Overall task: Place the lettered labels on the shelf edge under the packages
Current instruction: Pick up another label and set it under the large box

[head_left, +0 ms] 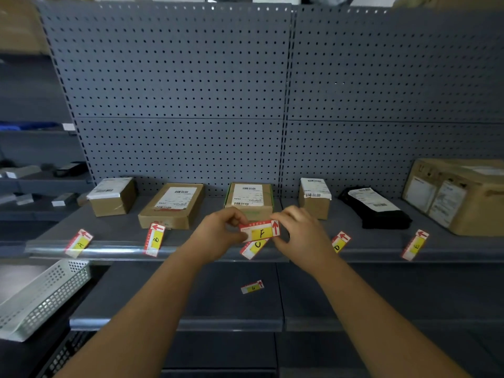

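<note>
Both hands hold the F label [261, 232], a red, white and yellow card, above the shelf edge [122, 251]. My left hand [222, 230] pinches its left end and my right hand [298, 230] pinches its right end. Labels A [79, 242], B [155, 239], C [252, 248], D [340, 241] and E [415, 244] sit tilted along the edge under the packages. The C label is partly hidden behind the F label. A G label [252, 287] lies flat on the lower shelf [191, 296].
Several packages stand on the upper shelf: small boxes [113, 196], [172, 204], [249, 197], [315, 197], a black bag [377, 208] and a large carton [458, 193] at the right. A white perforated tray [41, 296] sits lower left. Grey pegboard [177, 91] backs the shelf.
</note>
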Demonstrator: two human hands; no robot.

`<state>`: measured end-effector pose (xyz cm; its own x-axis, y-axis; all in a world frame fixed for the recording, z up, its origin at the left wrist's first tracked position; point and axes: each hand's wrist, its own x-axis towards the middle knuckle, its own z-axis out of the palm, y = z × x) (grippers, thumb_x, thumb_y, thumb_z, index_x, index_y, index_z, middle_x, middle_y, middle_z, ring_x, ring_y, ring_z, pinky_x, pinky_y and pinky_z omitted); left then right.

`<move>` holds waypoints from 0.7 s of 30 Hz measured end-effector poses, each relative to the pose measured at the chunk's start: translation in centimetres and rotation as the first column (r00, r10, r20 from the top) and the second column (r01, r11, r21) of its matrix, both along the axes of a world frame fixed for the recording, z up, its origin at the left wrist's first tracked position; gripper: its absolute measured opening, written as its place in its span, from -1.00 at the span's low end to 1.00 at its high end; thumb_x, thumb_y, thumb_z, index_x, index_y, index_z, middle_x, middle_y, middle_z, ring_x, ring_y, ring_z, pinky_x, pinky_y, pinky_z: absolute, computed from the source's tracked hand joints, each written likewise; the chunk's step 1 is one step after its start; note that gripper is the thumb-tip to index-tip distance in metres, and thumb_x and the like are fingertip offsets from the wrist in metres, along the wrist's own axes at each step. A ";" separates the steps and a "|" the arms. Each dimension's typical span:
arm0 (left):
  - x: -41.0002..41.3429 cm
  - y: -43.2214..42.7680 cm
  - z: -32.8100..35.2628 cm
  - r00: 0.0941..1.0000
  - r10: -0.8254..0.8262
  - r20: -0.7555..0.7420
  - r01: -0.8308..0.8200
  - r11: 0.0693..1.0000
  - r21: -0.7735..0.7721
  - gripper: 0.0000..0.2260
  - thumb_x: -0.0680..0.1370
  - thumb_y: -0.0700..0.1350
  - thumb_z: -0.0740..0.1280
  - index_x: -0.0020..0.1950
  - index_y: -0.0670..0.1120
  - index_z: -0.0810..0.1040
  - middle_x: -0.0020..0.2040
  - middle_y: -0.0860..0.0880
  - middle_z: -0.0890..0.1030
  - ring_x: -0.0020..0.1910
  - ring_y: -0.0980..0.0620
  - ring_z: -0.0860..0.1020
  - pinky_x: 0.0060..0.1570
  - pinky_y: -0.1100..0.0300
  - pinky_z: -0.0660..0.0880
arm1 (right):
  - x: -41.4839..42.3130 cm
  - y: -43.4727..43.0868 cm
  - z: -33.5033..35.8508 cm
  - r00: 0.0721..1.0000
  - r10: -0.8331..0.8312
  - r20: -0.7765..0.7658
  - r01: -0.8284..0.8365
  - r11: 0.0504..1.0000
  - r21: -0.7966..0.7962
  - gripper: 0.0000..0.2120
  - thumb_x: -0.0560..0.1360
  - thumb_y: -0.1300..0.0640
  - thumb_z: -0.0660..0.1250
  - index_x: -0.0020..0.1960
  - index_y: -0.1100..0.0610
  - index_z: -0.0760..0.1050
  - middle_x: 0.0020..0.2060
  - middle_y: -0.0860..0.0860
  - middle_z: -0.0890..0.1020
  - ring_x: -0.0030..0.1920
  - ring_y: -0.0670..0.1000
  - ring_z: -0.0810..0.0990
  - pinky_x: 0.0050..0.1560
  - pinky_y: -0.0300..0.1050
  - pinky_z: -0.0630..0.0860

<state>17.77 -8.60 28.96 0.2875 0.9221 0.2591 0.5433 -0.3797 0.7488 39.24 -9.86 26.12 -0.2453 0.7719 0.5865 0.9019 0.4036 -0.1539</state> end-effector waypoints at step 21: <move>6.1 -15.7 -2.3 0.964 0.000 -0.265 0.133 0.864 0.486 -0.68 0.38 -0.01 0.45 0.11 0.06 0.53 0.04 0.10 0.55 0.09 0.05 0.43 0.09 0.08 0.27 | 5.6 -20.2 0.1 0.987 -0.119 -0.105 0.111 0.991 -0.080 -0.60 0.43 0.05 0.39 0.26 0.00 0.49 0.10 -0.08 0.50 0.14 -0.03 0.43 0.07 -0.05 0.47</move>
<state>23.83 -24.27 26.61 0.4591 0.6660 0.5879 0.6447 -0.7051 0.2952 44.81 -30.04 26.20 -0.0904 0.8332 0.5456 0.9179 0.2823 -0.2790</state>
